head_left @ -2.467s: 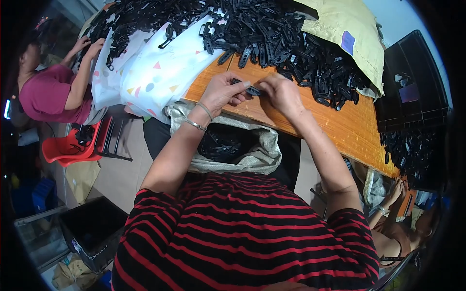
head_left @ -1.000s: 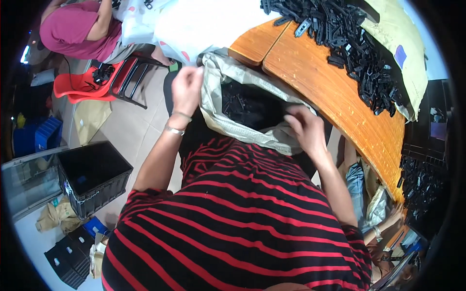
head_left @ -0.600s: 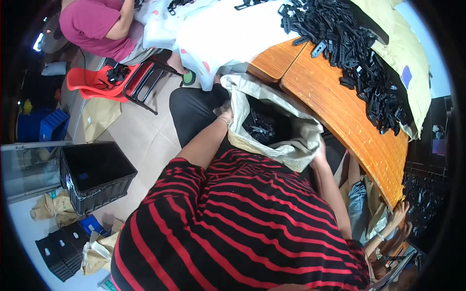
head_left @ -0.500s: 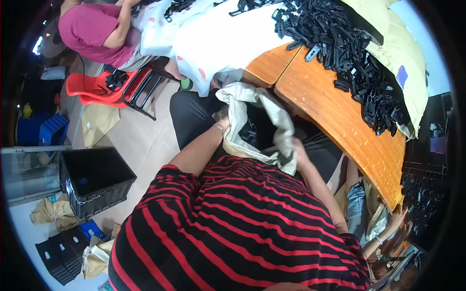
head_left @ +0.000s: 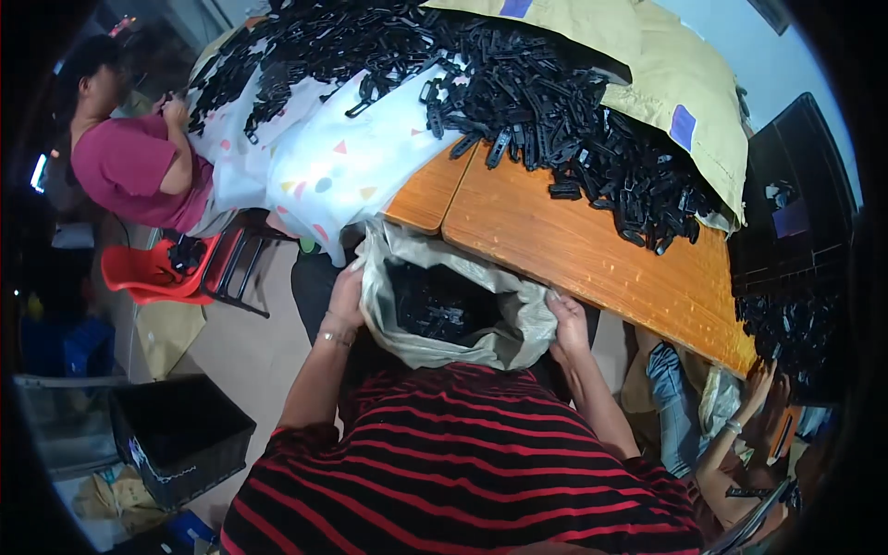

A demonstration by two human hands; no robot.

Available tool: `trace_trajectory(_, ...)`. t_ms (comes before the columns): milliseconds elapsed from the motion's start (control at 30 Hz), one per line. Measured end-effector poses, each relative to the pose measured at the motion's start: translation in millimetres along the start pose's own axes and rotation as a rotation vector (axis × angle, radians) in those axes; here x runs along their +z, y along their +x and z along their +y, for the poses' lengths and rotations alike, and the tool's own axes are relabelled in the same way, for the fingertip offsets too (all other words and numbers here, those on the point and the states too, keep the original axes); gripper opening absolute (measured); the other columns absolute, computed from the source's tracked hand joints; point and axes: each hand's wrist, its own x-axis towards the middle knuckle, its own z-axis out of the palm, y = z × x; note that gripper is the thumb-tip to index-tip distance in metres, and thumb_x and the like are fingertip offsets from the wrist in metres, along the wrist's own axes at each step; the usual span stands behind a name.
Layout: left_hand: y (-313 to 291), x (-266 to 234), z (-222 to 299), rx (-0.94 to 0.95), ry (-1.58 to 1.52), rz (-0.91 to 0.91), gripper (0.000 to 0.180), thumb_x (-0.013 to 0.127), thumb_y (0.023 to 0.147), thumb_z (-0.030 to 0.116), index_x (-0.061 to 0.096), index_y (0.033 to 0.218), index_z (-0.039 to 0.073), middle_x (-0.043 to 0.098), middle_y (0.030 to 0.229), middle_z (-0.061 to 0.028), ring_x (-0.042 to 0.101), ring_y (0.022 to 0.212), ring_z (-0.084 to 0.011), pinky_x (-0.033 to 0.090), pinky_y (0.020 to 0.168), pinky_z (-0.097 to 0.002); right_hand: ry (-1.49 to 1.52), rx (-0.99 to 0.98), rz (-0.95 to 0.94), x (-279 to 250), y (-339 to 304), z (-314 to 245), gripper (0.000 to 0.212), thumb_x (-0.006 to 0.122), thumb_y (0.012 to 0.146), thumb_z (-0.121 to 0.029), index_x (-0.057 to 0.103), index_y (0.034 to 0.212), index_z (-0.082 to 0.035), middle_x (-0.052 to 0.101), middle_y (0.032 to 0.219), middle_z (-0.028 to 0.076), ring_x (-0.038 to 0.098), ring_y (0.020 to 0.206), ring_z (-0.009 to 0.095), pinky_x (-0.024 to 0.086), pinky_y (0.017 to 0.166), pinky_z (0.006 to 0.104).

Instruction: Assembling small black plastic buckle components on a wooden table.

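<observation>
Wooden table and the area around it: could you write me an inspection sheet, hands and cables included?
Surface: wooden table, partly covered by a patterned white sheet.
Job's things: pale sack, open, black pieces inside.
Clutter: small black parts heaped across sheet and table.
Hands: left hand at the sack's left edge, fingers partly hidden; right hand gripping its right edge.
Cables: none certain; dark object on red chair unclear.
Surroundings: black crate, lower left; co-worker in pink top, upper left.

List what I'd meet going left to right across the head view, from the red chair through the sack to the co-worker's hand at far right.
Red chair → left hand → woven sack → right hand → co-worker's hand.
</observation>
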Motion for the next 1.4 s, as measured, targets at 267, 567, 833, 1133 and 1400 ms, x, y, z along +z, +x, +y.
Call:
trace_trajectory(267, -38.6, -6.1, 19.8, -0.005, 0.136, -0.107, 0.031, 0.054, 0.091, 0.014, 0.056, 0.117, -0.002, 0.064, 0.107, -0.0066, 0.061, 0.092, -0.0145, 0.048, 0.083, -0.0282, 0.000, -0.064, 0.145, -8.1, -17.9, -15.3, 0.016, 0.057, 0.091, -0.010, 0.063, 0.099, 0.001, 0.067, 0.090, 0.004, 0.060, 0.079, 0.010, 0.046, 0.074, 0.0253)
trace_trajectory(567, 3.3, -13.8, 102.5, -0.086, 1.088, -0.270, 0.029, 0.060, 0.088, 0.018, 0.060, 0.108, -0.003, 0.067, 0.099, -0.0064, 0.063, 0.088, -0.0167, 0.049, 0.080, -0.0303, -0.942, -0.075, 0.394, 17.2, -25.0, -45.5, 0.022, 0.062, 0.087, -0.018, 0.065, 0.093, 0.003, 0.068, 0.087, 0.012, 0.064, 0.079, 0.020, 0.049, 0.072, 0.0335)
trace_trajectory(833, 40.3, 115.5, 133.6, 0.549, 1.225, -0.334, 0.014, 0.061, 0.084, 0.011, 0.060, 0.094, 0.001, 0.058, 0.079, -0.0085, 0.058, 0.074, -0.0181, 0.046, 0.070, -0.0294, -1.625, -0.637, 0.207, 69.4, 16.9, -125.6, 0.012, 0.066, 0.081, -0.009, 0.065, 0.091, -0.003, 0.062, 0.077, 0.017, 0.062, 0.073, 0.035, 0.050, 0.064, 0.0369)
trace_trajectory(1133, 152.4, 169.6, 88.7, 0.876, 1.530, -0.007, 0.045, 0.066, 0.075, 0.002, 0.056, 0.119, 0.007, 0.042, 0.130, -0.0190, 0.051, 0.112, -0.0354, 0.044, 0.093, -0.0368, -1.761, -0.816, -0.026, 76.6, 104.6, -135.4, 0.027, 0.069, 0.072, -0.004, 0.059, 0.097, -0.005, 0.054, 0.096, 0.016, 0.059, 0.083, 0.036, 0.050, 0.069, 0.0421)
trace_trajectory(1400, 118.2, 177.8, 44.5, 1.033, 1.347, 0.021, 0.050, 0.074, 0.065, -0.002, 0.058, 0.112, 0.002, 0.044, 0.124, -0.0221, 0.049, 0.112, -0.0382, 0.044, 0.093, -0.0371, -1.490, -0.987, 0.015, 66.2, 100.3, -141.6, 0.025, 0.065, 0.077, -0.004, 0.056, 0.101, -0.004, 0.056, 0.087, 0.015, 0.060, 0.075, 0.034, 0.050, 0.066, 0.0397)
